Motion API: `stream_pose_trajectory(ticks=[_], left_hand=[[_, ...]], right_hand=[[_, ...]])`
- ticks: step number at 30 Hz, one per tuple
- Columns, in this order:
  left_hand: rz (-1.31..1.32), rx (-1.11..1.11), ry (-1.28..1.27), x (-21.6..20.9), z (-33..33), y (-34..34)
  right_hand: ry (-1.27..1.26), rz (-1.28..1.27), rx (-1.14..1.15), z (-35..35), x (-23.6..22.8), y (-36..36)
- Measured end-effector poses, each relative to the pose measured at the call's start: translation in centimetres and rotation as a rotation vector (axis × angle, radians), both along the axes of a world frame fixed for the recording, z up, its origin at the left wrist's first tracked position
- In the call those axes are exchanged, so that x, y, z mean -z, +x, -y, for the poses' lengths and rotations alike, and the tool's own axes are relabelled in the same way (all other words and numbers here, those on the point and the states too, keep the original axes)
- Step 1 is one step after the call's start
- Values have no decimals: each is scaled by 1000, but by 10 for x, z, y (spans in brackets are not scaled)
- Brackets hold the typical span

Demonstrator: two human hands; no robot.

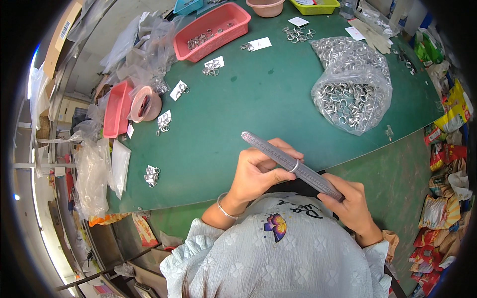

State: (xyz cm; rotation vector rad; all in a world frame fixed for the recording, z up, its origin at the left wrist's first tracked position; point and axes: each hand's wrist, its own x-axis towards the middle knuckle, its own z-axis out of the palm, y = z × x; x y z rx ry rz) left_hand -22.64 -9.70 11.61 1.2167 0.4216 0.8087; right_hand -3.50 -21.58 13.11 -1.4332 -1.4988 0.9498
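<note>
A grey tapered ring mandrel (268, 149) with engraved markings slants across in front of my body, its thin tip up and to the left. Partway along it sits a silver ring (295, 166), threaded around the stick. My left hand (258, 171) is closed at that ring, thumb and fingers pinching it on the mandrel. At the thick lower end, my right hand (350, 201) is closed around the mandrel. Both hands are above the near edge of the green table (238, 107).
A clear plastic bag (318, 97) full of silver rings lies at the right. Small ring piles (151, 176) with paper slips dot the left and far sides. Pink trays (211, 32) and a round tub (146, 104) stand beyond. A glove (370, 36) and scissors (407, 62) lie far right.
</note>
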Motion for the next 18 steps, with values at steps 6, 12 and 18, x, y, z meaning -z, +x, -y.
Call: stream_pose_trajectory(ticks=[6,12,18], left_hand=[[-61,-41,10,5,-3,1],[-10,-12,24,12,-6,2],[56,-108,-176,2,4,13]], right_hand=[[-54,-19,-27,0,0,0],[-70,-40,-16,-1,1,0],[-3,35,84,0,6,-1]])
